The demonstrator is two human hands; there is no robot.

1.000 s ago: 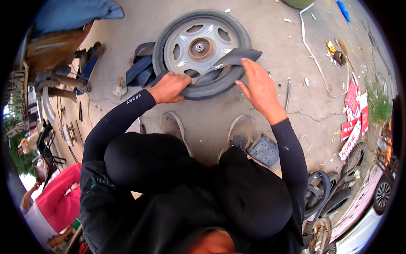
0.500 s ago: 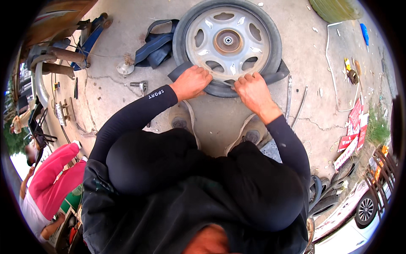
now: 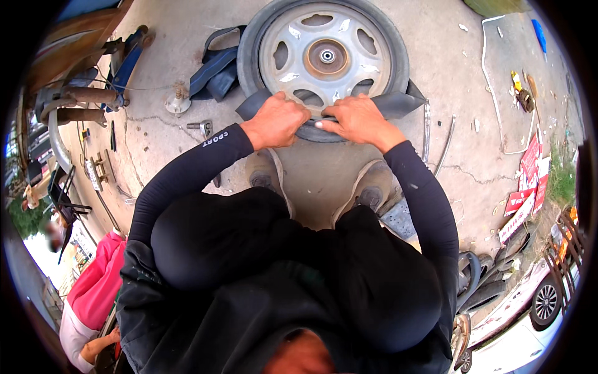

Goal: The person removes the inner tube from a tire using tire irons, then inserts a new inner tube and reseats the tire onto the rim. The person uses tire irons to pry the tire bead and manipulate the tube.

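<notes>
A silver spoked wheel (image 3: 361,62) lies flat on the ground in front of me, inside a dark tyre (image 3: 399,59). Across its near edge runs a flat dark rubber strip (image 3: 397,106), whose ends stick out on both sides. My left hand (image 3: 278,121) is closed around the strip's left part, knuckles up. Close beside it, my right hand (image 3: 362,122) presses on the strip and the near edge of the tyre, its fingers curled and its thumb stretched toward the left hand. What lies under the fingers is hidden.
Folded black rubber (image 3: 218,80) lies left of the tyre, near a metal ratchet-like tool (image 3: 203,127) and a blue jack (image 3: 129,70). Metal bars (image 3: 446,144) lie to the right. A person in pink (image 3: 99,280) is at the lower left, a white car (image 3: 507,343) at the lower right.
My right hand has moved left along the near edge, closer to my left hand, and its thumb now reaches out. The person at the left has changed posture. The view has shifted slightly.
</notes>
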